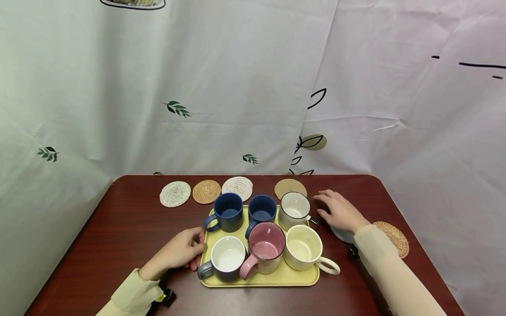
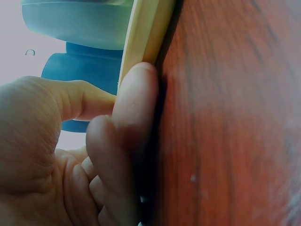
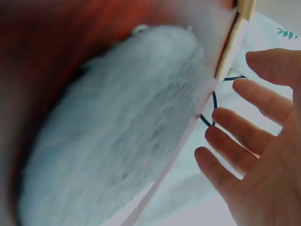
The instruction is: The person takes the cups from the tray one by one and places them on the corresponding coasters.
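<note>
My left hand [image 1: 178, 250] pinches the left rim of a yellow tray [image 1: 286, 279]. In the left wrist view the thumb and a finger meet at the tray's edge [image 2: 136, 42]. Several mugs stand on the tray. At the back are two navy mugs [image 1: 229, 217] and a white mug [image 1: 293, 215] with a dark rim. In front stand a grey mug [image 1: 228, 259] with a white inside, a pink mug [image 1: 266, 254] and a cream mug [image 1: 302, 250]. My right hand [image 1: 341, 211] holds nothing, its fingers spread apart near the white mug's handle.
A pale grey coaster [image 3: 122, 127] lies below the right hand. Farther right is a woven tan coaster [image 1: 395, 239]. Several round coasters line the back of the dark red table [image 1: 118, 232], among them a white one [image 1: 175, 194] and a tan one [image 1: 290, 186]. Cloth [image 1: 221, 87] hangs behind.
</note>
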Available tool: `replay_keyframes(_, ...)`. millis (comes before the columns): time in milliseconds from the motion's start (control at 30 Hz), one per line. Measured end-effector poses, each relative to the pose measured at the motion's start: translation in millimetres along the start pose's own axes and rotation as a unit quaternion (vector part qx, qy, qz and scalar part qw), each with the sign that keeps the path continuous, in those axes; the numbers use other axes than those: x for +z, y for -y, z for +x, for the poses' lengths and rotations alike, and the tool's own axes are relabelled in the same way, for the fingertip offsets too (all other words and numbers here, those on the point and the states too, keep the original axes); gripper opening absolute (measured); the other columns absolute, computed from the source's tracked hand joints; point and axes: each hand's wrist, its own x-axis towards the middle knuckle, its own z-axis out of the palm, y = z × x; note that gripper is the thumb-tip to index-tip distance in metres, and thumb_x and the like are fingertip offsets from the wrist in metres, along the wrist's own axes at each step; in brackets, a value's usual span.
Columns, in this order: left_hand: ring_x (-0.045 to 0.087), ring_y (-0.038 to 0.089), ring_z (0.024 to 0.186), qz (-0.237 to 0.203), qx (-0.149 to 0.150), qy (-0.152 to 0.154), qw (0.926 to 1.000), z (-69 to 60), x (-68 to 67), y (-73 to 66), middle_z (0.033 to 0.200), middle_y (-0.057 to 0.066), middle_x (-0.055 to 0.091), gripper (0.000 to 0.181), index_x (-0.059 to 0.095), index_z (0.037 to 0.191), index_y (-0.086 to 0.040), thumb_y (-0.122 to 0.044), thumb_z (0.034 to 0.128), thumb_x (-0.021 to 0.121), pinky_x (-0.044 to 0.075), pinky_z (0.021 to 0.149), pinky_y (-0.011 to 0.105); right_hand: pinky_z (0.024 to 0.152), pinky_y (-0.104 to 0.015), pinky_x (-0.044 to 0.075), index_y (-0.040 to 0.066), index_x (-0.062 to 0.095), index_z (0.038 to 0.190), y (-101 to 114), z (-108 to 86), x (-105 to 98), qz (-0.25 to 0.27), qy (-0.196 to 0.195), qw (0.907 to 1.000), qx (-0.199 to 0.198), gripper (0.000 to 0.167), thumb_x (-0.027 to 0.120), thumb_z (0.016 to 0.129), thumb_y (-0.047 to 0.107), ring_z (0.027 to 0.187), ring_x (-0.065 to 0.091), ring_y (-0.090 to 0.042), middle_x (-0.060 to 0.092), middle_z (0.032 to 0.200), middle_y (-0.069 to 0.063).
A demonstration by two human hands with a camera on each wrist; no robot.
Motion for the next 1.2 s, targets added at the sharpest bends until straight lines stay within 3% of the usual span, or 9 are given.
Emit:
replay_keyframes(233,0.064,0.016,0.044,0.002,-0.001,0.001,1.0,0.9,0.5,-0.7,0.054,0.002,0.064,0.005,0.054,0.092,-0.005,-0.006,0.0943,0.058,0.048,0.038,0.03,0.11,-0.06,0.045,0.003,0.064,0.135,-1.4,-22.9,-3.9,-0.018,-0.01,0.9996,0.019,0.045,0.071,0.095,0.022,0.132,0.055,-0.044,0.058,0.142,-0.024)
replay_keyframes(533,0.063,0.016,0.043,0.005,-0.003,-0.003,1.0,1.3,-0.5,-3.2,0.054,0.002,0.064,0.004,0.054,0.092,-0.005,-0.006,0.0939,0.057,0.048,0.038,0.03,0.107,-0.064,0.045,-0.001,0.063,0.134,-4.5,-52.5,-6.1,-0.025,-0.025,0.9988,0.034,0.048,0.074,0.093,0.021,0.129,0.055,-0.05,0.056,0.142,-0.029)
replay_keyframes(800,0.063,0.015,0.043,0.004,-0.004,-0.003,1.0,1.3,0.2,-1.1,0.054,0.002,0.064,0.005,0.054,0.091,-0.005,-0.005,0.094,0.057,0.048,0.038,0.03,0.104,-0.064,0.047,0.001,0.063,0.135,-4.1,-73.8,-4.4,-0.036,-0.013,0.9975,0.059,0.051,0.075,0.092,0.026,0.13,0.054,-0.048,0.055,0.143,-0.028)
replay_keyframes(1200,0.063,0.015,0.043,0.003,-0.004,-0.003,1.0,0.9,0.7,0.4,0.054,0.002,0.064,0.005,0.054,0.091,-0.006,-0.006,0.094,0.058,0.048,0.038,0.03,0.1,-0.062,0.05,0.0,0.066,0.129,-1.9,-83.7,-3.3,-0.058,-0.029,0.9965,0.053,0.051,0.081,0.087,0.023,0.12,0.06,-0.048,0.06,0.135,-0.028)
